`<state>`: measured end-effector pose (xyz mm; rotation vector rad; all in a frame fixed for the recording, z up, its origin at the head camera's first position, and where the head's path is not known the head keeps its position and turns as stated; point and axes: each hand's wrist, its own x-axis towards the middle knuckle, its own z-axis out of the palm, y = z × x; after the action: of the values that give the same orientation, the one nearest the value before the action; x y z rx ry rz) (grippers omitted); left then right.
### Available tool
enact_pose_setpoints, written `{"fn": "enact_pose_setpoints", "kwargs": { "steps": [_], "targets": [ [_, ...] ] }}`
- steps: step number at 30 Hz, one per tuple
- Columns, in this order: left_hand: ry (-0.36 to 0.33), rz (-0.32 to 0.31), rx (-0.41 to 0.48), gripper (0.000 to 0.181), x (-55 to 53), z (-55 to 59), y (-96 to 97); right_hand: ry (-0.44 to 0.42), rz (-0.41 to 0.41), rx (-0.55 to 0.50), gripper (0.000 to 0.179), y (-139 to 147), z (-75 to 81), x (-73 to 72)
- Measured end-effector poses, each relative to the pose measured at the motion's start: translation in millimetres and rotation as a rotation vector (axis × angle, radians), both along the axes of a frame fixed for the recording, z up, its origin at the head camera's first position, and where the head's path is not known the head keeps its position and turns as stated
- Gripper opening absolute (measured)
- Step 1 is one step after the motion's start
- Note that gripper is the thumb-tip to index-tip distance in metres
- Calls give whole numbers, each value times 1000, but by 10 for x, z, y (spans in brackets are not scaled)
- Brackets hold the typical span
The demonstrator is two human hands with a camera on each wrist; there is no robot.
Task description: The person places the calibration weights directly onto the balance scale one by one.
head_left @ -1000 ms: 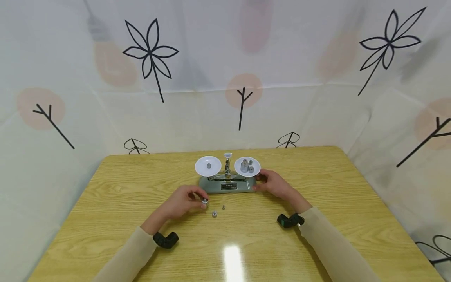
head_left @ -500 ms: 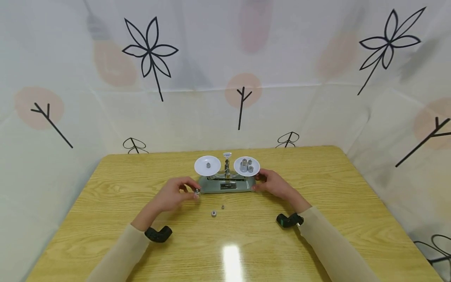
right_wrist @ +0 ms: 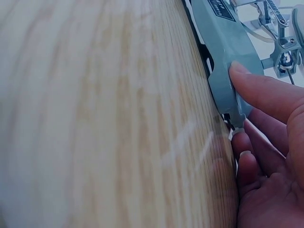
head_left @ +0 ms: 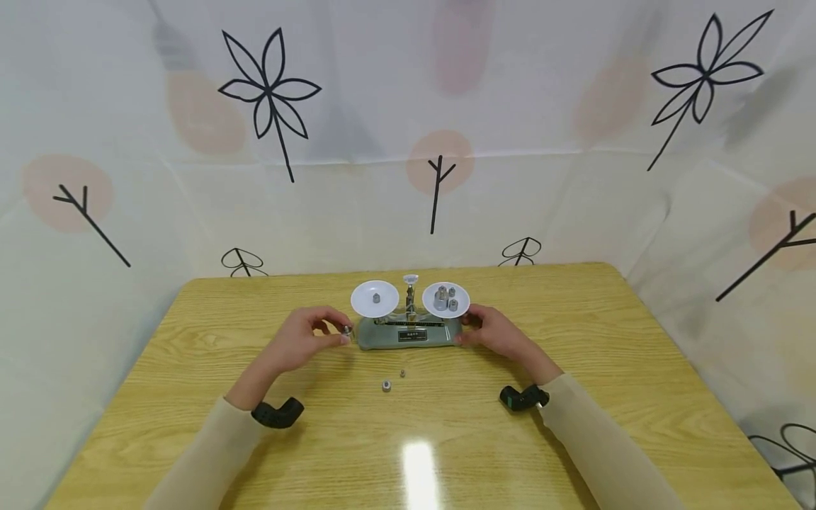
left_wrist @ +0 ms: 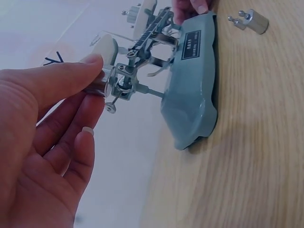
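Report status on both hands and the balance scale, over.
Left hand pinching metal weight, beside balance scale. Right hand gripping its right end. Left pan: one weight; right pan: several. Two loose weights in front, apparently not in the way.

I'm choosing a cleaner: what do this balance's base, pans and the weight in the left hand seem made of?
Base: probably painted metal; smooth, grey-green, softly shiny. Left pan and right pan: smooth white, perhaps plastic or enamel. Weight in the left hand: likely polished metal, from its bright reflections.
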<state>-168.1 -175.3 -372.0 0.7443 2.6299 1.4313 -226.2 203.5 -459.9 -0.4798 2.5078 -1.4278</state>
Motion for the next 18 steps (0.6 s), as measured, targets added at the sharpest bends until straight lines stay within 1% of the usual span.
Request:
{"fn": "enact_pose_setpoints", "kwargs": {
  "steps": [5, 7, 11, 14, 18],
  "targets": [
    [31, 2, 19, 17, -121, -114, -65, -4, -1, 7, 51, 6, 3, -2],
    [32, 2, 32, 17, -159, -132, -86, 2, 4, 11, 51, 14, -2, -12],
    [42, 2, 50, 16, -192, -95, -103, 10, 11, 9, 52, 21, -5, -20],
    [67, 4, 61, 17, -206, -53, -107, 7, 10, 1, 52, 18, -4, -17],
    [86, 17, 54, 17, -217, -19, -104, 4, 12, -3, 50, 16, -13, -18]
  ]
}}
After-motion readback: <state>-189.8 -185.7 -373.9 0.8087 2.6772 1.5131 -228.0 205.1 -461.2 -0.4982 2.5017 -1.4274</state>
